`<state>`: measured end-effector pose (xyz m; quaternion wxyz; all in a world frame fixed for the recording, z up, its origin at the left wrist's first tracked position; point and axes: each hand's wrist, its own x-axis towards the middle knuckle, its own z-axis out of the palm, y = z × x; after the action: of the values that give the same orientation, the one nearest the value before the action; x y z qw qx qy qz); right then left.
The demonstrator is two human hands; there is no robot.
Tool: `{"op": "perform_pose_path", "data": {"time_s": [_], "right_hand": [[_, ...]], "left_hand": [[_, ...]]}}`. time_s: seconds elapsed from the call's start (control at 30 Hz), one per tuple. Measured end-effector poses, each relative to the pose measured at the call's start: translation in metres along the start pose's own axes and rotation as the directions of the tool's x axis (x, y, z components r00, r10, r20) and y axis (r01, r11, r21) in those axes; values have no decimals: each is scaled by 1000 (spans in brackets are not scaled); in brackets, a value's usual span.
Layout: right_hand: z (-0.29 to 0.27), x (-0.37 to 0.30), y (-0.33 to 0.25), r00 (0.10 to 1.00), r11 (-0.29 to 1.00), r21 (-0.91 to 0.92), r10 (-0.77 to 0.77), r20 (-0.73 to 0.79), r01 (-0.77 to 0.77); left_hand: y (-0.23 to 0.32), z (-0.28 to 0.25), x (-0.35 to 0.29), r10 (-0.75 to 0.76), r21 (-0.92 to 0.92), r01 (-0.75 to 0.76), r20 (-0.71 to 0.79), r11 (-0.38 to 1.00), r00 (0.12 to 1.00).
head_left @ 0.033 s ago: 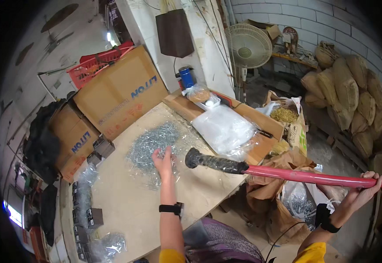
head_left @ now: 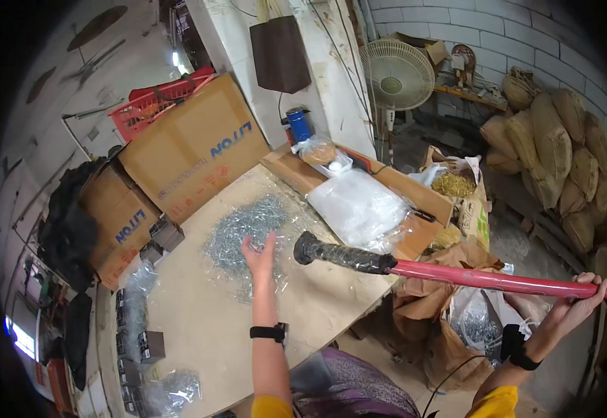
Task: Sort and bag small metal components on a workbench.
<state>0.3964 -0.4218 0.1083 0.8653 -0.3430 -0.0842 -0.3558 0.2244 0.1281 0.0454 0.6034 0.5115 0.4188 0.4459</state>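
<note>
Two brown cardboard boxes [head_left: 195,150] with blue lettering lean at the worktop's [head_left: 206,327] far left edge, a clear plastic bag [head_left: 359,205] lying to the right. Your left hand [head_left: 260,256], fingers spread apart, rests on the pile of small silvery metal pieces [head_left: 240,233]. Your right hand [head_left: 582,296] has its fingers clamped on the red pole [head_left: 498,280], whose black grip hovers just beside your left hand.

Yellow sleeves, black wristbands, perhaps watches

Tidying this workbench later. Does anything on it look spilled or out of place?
Yes: a loose heap of small metal screws lies spread straight on the wooden tabletop, uncontained, under the left hand. The right hand holds a long red pole across the table's corner.
</note>
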Motion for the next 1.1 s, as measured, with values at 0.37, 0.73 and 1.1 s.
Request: {"op": "perform_pose_path", "data": {"time_s": [0.37, 0.73, 1.1], "right_hand": [[52, 45, 69, 916, 991, -126, -96, -390, 50], [137, 28, 247, 971, 906, -416, -160, -176, 74], [116, -27, 397, 911, 658, -723, 138, 389, 209]], "left_hand": [[-22, -58, -95, 101, 564, -656, 716, 501, 691], [-82, -118, -175, 340, 772, -625, 562, 112, 754], [-68, -105, -179, 298, 781, -592, 527, 200, 796]]}}
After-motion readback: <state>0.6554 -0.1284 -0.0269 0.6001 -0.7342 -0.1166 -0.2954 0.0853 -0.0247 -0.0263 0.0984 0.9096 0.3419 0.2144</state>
